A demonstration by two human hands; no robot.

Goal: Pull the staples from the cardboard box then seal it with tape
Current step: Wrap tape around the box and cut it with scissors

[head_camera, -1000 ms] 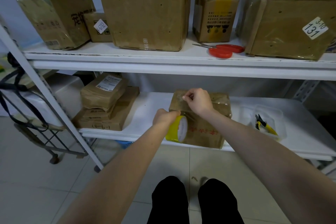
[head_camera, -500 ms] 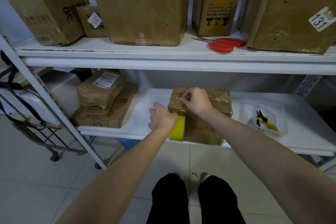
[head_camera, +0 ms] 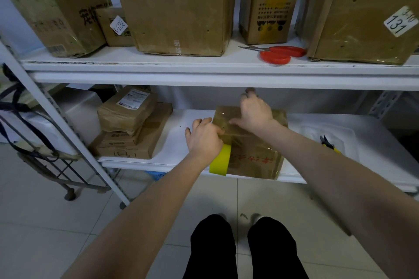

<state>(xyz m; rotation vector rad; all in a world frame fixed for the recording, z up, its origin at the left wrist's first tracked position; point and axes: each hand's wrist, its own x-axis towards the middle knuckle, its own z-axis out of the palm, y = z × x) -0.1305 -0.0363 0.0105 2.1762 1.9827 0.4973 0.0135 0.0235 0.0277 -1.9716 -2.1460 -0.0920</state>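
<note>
My right hand [head_camera: 254,112] lay flat on the box [head_camera: 251,156], fingers spread and pressing its top toward the back edge, gripping nothing. My left hand [head_camera: 204,137] was clenched over the yellow tape roll [head_camera: 220,161], held against the box's left front corner; a clear strip seemed to run from it across the top, though the glare made that hard to confirm. The box sat at the front edge of the lower shelf [head_camera: 374,154], about midway along, its front face flush with the lip.

I judged it light and fairly stiff, but the film already on it looked slick — a palm could slide. Best hold: flat pressure on top, or the side edges. The roll wanted a firm grip through its core. Pliers [head_camera: 330,144] lay in a tray [head_camera: 317,131] toward the right end — well apart.
</note>
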